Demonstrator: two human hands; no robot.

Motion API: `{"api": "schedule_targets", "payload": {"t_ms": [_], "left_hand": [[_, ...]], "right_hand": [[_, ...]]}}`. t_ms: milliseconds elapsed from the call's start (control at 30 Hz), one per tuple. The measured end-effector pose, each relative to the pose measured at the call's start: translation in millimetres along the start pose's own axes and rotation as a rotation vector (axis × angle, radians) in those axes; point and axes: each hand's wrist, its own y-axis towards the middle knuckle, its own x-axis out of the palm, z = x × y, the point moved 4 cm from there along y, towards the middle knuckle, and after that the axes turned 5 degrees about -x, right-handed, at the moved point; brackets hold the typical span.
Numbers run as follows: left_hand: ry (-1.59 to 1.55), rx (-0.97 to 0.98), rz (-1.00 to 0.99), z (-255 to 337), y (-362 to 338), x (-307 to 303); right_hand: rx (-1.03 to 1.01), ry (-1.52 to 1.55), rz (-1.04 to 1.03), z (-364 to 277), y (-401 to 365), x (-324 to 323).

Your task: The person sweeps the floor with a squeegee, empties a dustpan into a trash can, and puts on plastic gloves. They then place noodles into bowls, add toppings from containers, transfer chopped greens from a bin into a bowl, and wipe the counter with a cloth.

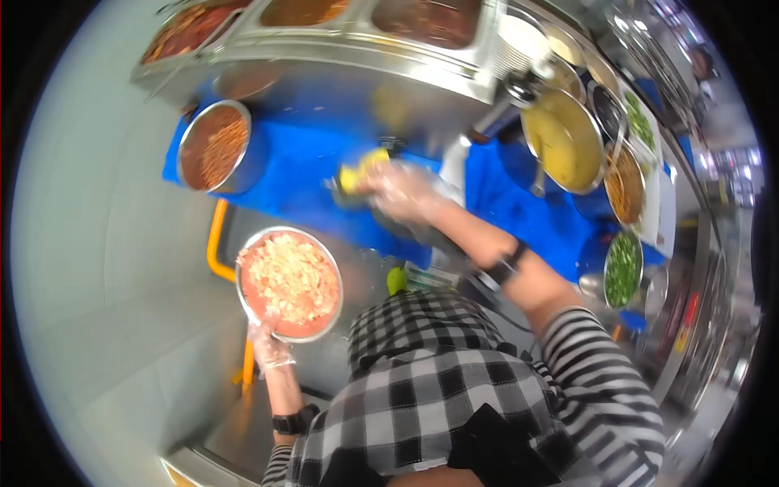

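My left hand [271, 344], in a clear plastic glove, grips the near rim of a round metal bowl [338, 280]. Pale, chopped food [288, 272] heaps up inside it, over a reddish layer. My right hand [403, 191], gloved too, is stretched forward over a blue mat [296, 158]. Its fingers are closed on a small yellow object [357, 172] with a dark edge, smeared by motion; I cannot tell its kind. Left of it, a metal pot of brown beans or nuts [219, 154] stands on the mat.
Steel trays of reddish food [426, 20] line the raised shelf ahead. To the right are a large pot of yellow liquid [564, 142], a bowl of noodle-like strips [625, 191] and a bowl of chopped greens [623, 272]. A yellow tubular frame [216, 243] runs beside the wall.
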Motion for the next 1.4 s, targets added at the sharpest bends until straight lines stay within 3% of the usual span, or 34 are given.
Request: {"api": "schedule_targets", "payload": {"t_ms": [33,100,167,233,300,367,467,500,567,633,667,733,800,833,867,900,933,967,1000,1033,1067,1100,1167,1200,1300,1333,1367,1400], "left_hand": [[0.019,-0.017,-0.023,0.9,-0.6,9.2],[-0.006,-0.015,-0.074,10.5,-10.9,13.1],[-0.030,0.004,-0.078,12.5,-21.6,15.8],[-0.060,0.059,-0.107,9.9,-19.9,-1.4],[-0.099,0.094,-0.145,9.1,-30.5,7.1],[-0.126,0.105,-0.130,3.7,-22.7,6.8],[-0.115,0.136,-0.145,-5.1,-6.3,2.3],[-0.094,0.135,-0.108,-4.8,-6.1,-1.8],[-0.002,0.188,-0.135,-10.1,-7.1,-8.6],[-0.054,0.015,-0.262,-15.0,-23.6,-11.0],[0.030,0.037,-0.353,-26.9,-37.6,-6.6],[0.076,-0.292,-0.232,-57.7,-73.3,13.2],[0.557,-0.228,-0.280,-79.9,-104.5,48.2],[0.680,-0.084,-0.374,-83.9,-109.2,69.8],[0.805,0.058,-0.467,-87.9,-113.0,94.9],[1.050,0.259,-0.401,-80.7,-121.7,128.7],[1.012,0.472,-0.431,-87.5,-114.6,154.4],[1.026,0.573,-0.427,-95.8,-94.5,175.2],[1.027,0.662,-0.419,-103.9,-79.4,194.9],[1.209,0.855,-0.336,-102.3,-78.6,218.9],[1.331,0.901,-0.224,-102.9,-79.1,235.7],[1.322,0.907,-0.242,-103.6,-80.7,251.6],[1.660,0.750,-0.225,-110.4,-72.2,265.0],[1.593,0.912,-0.354,-130.4,-36.0,264.2],[1.791,1.043,-0.321,-133.1,-12.0,263.9],[1.833,1.073,-0.242,-122.4,-15.2,261.1],[1.872,1.108,-0.163,-108.5,-17.6,257.0],[1.880,1.110,-0.217,-105.5,4.9,249.3]], "right_hand": [[0.042,0.031,0.235,24.3,2.8,13.4],[0.286,0.019,-0.022,3.0,-39.6,61.8],[-0.053,0.167,-0.328,-51.6,-100.9,55.6],[-0.119,0.336,-0.285,-88.3,-155.5,45.0],[-0.036,0.331,-0.026,-92.9,-192.5,-11.0],[0.171,0.200,-0.019,-74.7,-207.8,-41.0],[0.413,0.300,0.561,41.3,-230.4,2.5],[0.428,0.310,0.567,11.5,-239.8,-13.8],[0.196,0.241,-0.074,-63.8,-255.6,-18.0],[-0.034,0.491,-0.205,-75.2,-291.6,28.0],[-0.032,0.485,-0.193,-69.1,-300.5,16.2],[0.181,0.480,0.175,-51.0,-314.5,-27.0],[0.493,0.651,0.378,-7.0,-317.8,-68.7],[0.444,0.392,0.659,39.1,-312.8,-64.4],[0.571,-0.023,0.828,72.9,-302.8,-57.1],[0.878,0.188,0.479,68.7,-288.5,-47.4],[0.637,-0.232,0.592,71.9,-278.2,1.2],[0.467,0.110,0.501,40.1,-278.3,15.7],[0.436,0.140,0.221,44.4,-273.6,73.8],[0.218,0.222,0.003,-19.8,-290.8,40.0],[0.206,0.433,-0.033,-42.9,-308.1,31.1],[0.218,0.424,-0.023,-42.7,-319.3,14.9],[0.212,0.139,0.358,-38.6,-340.7,-22.7],[0.321,-0.060,0.405,-27.1,-347.4,-39.3],[0.723,-0.478,0.588,43.3,-369.3,-47.1],[0.891,-0.406,0.281,60.1,-383.9,-24.5],[0.805,-0.429,0.125,65.9,-403.2,12.8],[0.712,-0.461,-0.025,63.2,-416.0,45.6]]}}
